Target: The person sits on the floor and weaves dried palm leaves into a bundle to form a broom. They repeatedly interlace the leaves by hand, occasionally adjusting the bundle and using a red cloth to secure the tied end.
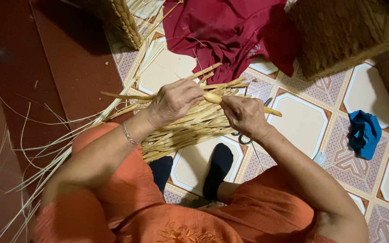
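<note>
- Looking down from the head camera: a person in orange clothes sits on a patterned tile floor, legs out, feet in black socks.
- Left hand is closed around a flat panel of woven straw, gripping it near the top edge; a thin bracelet sits on that wrist.
- Right hand is closed on a smooth pale wooden tool; its rounded end pokes out between the two hands and its thin tip shows past the right hand.
- Hands are close together, almost touching, just above the straw, which rests over the lap and shins.
- Loose straw strands fan out to the left over a dark red mat.
- Scissors lie on the tiles under the right wrist, mostly hidden.
- Red cloth lies beyond the hands; woven baskets stand at top right and top left; a blue cloth lies at right.
- Judging the step: weaving is under way, with the tool working a strand into the panel.
- Next move likely calls for a firm hold on the panel while the tool opens a gap.
</note>
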